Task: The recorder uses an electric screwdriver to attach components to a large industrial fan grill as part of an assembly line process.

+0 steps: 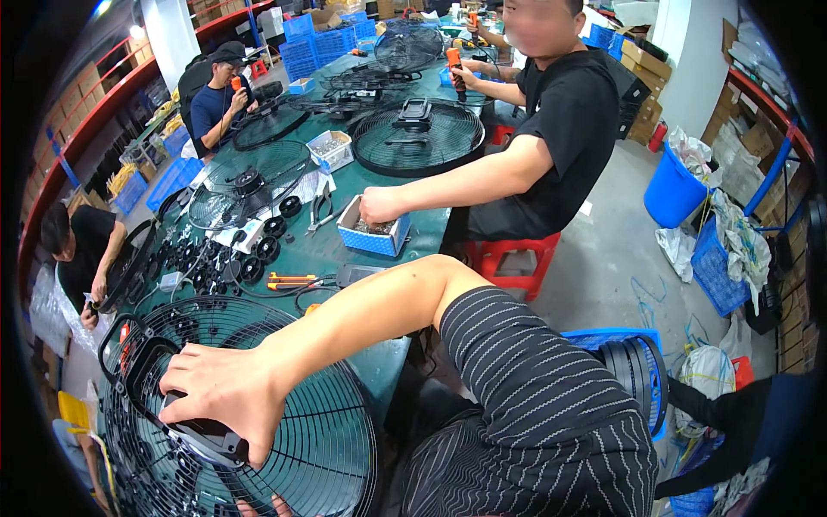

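Observation:
A large round black wire fan guard lies at the near left of the green table. On its middle is a black motor housing. My right hand is closed over this housing from above, fingers toward the left and thumb on the near side. A black curved bracket rises just beyond the fingertips. At the lower edge, a few fingers of my left hand show at the guard's wires, seemingly curled round them. The rest of that hand is out of the picture.
Black knobs, pliers and an orange cutter lie beyond the guard. A co-worker's hand reaches into a blue-white box of small metal parts. Other people handle fans and orange power screwdrivers along the table.

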Demonstrator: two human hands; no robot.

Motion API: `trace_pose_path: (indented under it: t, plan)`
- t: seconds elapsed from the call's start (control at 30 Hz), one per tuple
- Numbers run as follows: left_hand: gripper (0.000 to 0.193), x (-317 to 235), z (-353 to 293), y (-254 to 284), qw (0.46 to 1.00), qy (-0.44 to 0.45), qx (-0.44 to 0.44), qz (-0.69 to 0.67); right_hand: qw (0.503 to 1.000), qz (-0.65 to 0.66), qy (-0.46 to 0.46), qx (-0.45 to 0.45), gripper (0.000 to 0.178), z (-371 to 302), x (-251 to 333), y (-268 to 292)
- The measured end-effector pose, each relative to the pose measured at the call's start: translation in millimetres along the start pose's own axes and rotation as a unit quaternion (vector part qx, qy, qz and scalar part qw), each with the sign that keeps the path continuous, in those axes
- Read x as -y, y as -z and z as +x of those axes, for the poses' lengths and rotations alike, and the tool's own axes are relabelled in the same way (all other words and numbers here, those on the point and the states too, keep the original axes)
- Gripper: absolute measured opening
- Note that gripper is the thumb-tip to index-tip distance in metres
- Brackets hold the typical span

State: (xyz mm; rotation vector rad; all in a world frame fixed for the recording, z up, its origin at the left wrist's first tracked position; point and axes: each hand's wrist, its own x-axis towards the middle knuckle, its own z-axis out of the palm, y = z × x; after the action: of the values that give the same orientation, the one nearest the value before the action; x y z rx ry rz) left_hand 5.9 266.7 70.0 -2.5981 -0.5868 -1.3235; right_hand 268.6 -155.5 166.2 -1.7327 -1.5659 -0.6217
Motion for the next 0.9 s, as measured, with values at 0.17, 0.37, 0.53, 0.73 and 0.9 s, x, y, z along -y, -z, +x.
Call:
trace_pose_path:
  t: [0.17,0.37,0.53,0.73,0.9]
  plan:
    - [0.036,-38,-30,-7,0.994,0.021,0.035,-0.105,0.999,-0.002,-0.033,0.026,0.104,0,-22,-16]
    - [0.042,-76,-78,-9,0.971,0.081,0.067,-0.215,0.992,-0.048,-0.08,0.087,0.1,-1,-41,-23]
    - [0.047,-137,-108,-26,0.929,0.127,0.083,-0.336,0.982,-0.067,-0.107,0.14,0.102,-3,-52,-32]
    - [0.05,-144,-111,-19,0.92,0.103,0.129,-0.355,0.976,-0.049,-0.107,0.182,0.1,0,-60,-57]
    - [0.051,-153,-94,-25,0.923,0.15,0.202,-0.293,0.958,-0.097,-0.133,0.237,0.095,4,-54,-29]
